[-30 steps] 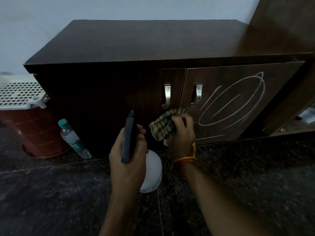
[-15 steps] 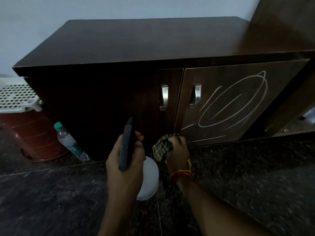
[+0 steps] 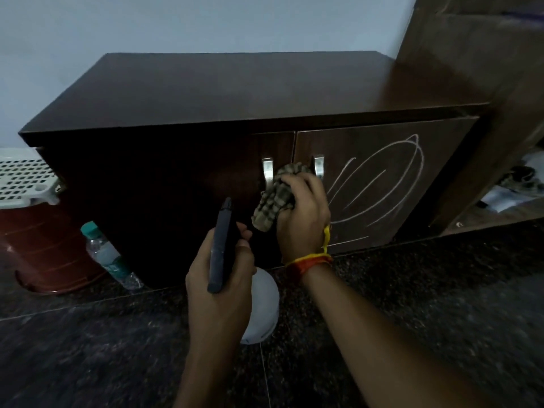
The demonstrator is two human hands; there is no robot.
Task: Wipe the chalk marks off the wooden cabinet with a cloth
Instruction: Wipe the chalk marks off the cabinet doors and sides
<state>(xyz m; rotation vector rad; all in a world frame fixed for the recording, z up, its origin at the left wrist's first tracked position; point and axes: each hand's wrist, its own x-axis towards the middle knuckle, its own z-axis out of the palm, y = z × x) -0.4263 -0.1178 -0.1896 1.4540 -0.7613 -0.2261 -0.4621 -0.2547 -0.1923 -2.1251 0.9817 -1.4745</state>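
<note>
A dark wooden cabinet (image 3: 206, 95) with two doors stands ahead on the floor. White chalk marks (image 3: 382, 184), an oval with slanted strokes, cover its right door. My right hand (image 3: 303, 213) grips a bunched checked cloth (image 3: 275, 195) against the door fronts, between the two metal handles (image 3: 267, 175) and just left of the marks. My left hand (image 3: 223, 275) holds a spray bottle with a dark trigger head (image 3: 221, 245) and a white body (image 3: 262, 307), low in front of the left door.
A plastic water bottle (image 3: 107, 254) leans by the cabinet's left corner, next to a red-brown bin (image 3: 44, 245) with a white perforated lid. A tall wooden unit (image 3: 477, 69) stands at the right. Dark speckled stone floor (image 3: 412, 290) lies in front.
My right hand has lifted the cloth from near the cabinet's bottom edge up to handle height. The left hand and spray bottle stayed about where they were. The view tilted upward.
</note>
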